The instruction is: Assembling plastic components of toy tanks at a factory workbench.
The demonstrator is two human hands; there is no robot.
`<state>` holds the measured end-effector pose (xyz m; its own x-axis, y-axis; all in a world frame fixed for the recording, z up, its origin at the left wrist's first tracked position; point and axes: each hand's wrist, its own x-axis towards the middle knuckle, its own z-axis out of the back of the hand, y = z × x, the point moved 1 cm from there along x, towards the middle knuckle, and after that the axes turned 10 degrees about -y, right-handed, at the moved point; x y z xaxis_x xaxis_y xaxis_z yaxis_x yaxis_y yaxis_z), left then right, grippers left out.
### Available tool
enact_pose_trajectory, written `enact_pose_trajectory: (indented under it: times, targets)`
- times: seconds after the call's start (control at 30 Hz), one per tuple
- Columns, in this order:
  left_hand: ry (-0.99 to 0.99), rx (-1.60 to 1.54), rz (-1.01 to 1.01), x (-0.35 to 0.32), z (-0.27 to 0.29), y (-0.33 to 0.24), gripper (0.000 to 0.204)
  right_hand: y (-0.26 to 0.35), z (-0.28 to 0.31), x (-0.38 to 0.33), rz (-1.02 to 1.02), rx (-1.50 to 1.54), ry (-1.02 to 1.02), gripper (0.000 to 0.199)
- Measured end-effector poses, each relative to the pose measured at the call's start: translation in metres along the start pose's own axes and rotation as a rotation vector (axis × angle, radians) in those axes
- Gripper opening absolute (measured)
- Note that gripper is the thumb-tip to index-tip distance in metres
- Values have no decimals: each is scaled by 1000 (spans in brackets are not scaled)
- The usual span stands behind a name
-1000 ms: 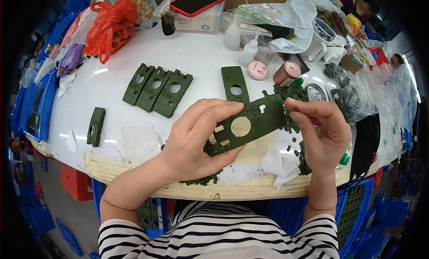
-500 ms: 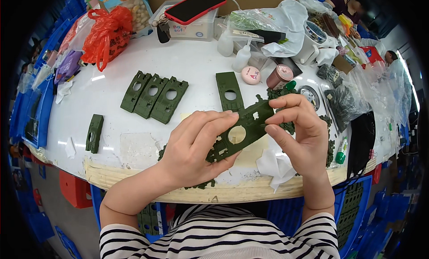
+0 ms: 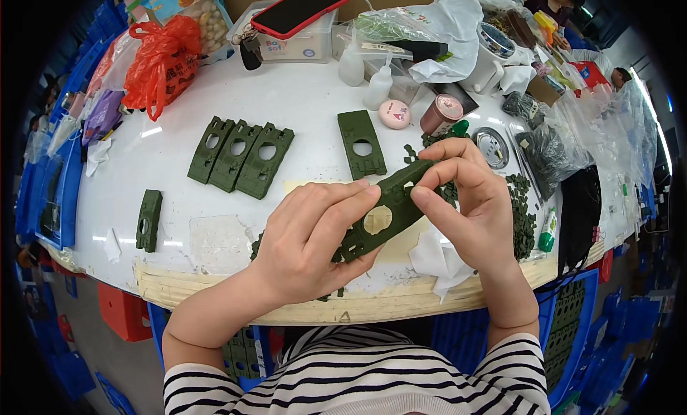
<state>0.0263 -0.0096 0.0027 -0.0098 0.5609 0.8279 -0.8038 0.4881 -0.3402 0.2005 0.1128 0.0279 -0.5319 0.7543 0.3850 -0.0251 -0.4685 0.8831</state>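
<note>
Hands gripped one green plate [image 3: 379, 213] at frame centre. Your left hand [image 3: 308, 243] clasped its lower end; your right hand [image 3: 469, 207] pinched its upper end.

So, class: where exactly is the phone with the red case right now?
In the head view, the red-cased phone lies at the table's far edge, atop a clear plastic box, right of the red plastic bag.

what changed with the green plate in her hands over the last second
Both hands have turned the green plate: a second ago its broad face with the round hole faced the camera, now it is tilted more edge-on. The right hand has moved its fingers onto the plate's upper end. The left hand keeps its grip on the lower end. The three plates in a row, the single plate and the small piece lie as before.
</note>
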Motion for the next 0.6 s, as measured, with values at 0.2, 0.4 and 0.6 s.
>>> enact_pose_trajectory:
  times: [0.2,0.4,0.6]
  targets:
    - [4,9,-8,-1,0,0,61,-1,-1,0,13,-2,-8,9]
    - [9,26,-24,-1,1,0,61,-3,-1,-1,69,-34,-27,10]
    - [0,0,-43,-1,0,0,61,-3,0,-1,97,-52,-30,11]
